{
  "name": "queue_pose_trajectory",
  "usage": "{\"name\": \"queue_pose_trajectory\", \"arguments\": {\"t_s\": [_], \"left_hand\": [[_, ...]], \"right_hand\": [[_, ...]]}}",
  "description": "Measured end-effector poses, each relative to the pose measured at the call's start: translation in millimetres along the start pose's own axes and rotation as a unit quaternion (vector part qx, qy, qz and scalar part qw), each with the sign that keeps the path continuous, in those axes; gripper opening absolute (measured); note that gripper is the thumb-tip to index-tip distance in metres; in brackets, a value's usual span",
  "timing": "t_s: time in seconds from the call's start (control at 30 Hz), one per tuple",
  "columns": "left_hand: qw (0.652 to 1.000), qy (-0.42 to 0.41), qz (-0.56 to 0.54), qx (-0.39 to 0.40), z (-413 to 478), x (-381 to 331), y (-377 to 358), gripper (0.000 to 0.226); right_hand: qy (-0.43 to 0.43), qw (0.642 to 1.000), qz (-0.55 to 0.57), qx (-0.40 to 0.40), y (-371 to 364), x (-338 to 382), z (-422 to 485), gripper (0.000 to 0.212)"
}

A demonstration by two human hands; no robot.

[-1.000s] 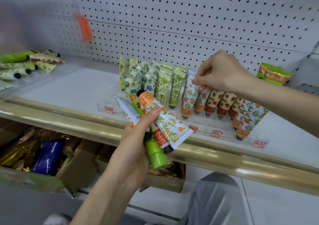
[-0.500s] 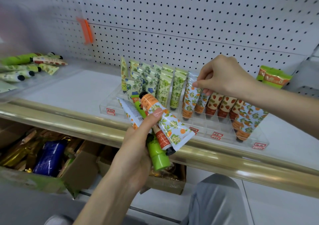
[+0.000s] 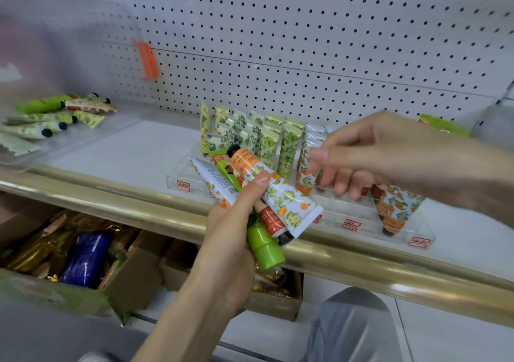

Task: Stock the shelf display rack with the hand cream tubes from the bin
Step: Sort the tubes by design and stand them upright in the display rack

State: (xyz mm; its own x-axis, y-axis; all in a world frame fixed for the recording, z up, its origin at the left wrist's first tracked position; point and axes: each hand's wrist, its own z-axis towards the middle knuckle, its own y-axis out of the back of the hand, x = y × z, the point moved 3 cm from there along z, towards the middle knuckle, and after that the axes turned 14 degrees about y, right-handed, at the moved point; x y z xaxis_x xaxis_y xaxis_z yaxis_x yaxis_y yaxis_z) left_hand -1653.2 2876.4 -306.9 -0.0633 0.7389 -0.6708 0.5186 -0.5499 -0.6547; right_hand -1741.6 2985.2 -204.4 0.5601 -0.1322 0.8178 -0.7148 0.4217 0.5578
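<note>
Premises are presenting as a retail shop. A white pegboard back panel (image 3: 306, 42) is rising behind a gold-trimmed shelf (image 3: 133, 150), where a clear display rack (image 3: 417, 229) is carrying red price labels (image 3: 351, 224) along its front and holding hand cream tubes (image 3: 268, 144) in rows sorted by pattern. Open cardboard cartons (image 3: 136, 281) of packaged goods are sitting beneath.

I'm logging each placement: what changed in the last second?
The right hand let go of the orange-print tube standing in the rack and drew back toward the left hand, fingers loose. The left hand's grip on the bundle of tubes stayed.
</note>
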Motion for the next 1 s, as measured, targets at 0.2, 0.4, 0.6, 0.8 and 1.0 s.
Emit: {"name": "queue_pose_trajectory", "arguments": {"t_s": [0.2,0.4,0.6,0.8,1.0], "left_hand": [[0.998,-0.065,0.005,0.008,-2.1,-3.4,1.2,0.051],[0.997,-0.068,0.027,0.006,-5.0,-4.4,-5.5,0.051],[1.000,-0.019,0.002,0.011,10.3,-3.9,-13.0,0.016],[0.999,0.033,0.018,0.012,6.7,3.9,-20.5,0.025],[0.998,0.060,0.021,0.030,7.7,4.9,-16.9,0.004]], "right_hand": [[-0.041,0.996,0.074,0.015,-23.4,-6.9,-10.8,0.024],[-0.028,0.988,0.142,-0.051,-17.9,-17.2,-15.2,0.011],[0.002,0.979,0.154,-0.135,-4.1,-28.3,-17.9,0.018],[0.010,0.934,0.259,-0.247,4.1,-31.4,-21.0,0.013],[0.054,0.904,0.246,-0.346,22.3,-26.3,-20.7,0.014]]}}
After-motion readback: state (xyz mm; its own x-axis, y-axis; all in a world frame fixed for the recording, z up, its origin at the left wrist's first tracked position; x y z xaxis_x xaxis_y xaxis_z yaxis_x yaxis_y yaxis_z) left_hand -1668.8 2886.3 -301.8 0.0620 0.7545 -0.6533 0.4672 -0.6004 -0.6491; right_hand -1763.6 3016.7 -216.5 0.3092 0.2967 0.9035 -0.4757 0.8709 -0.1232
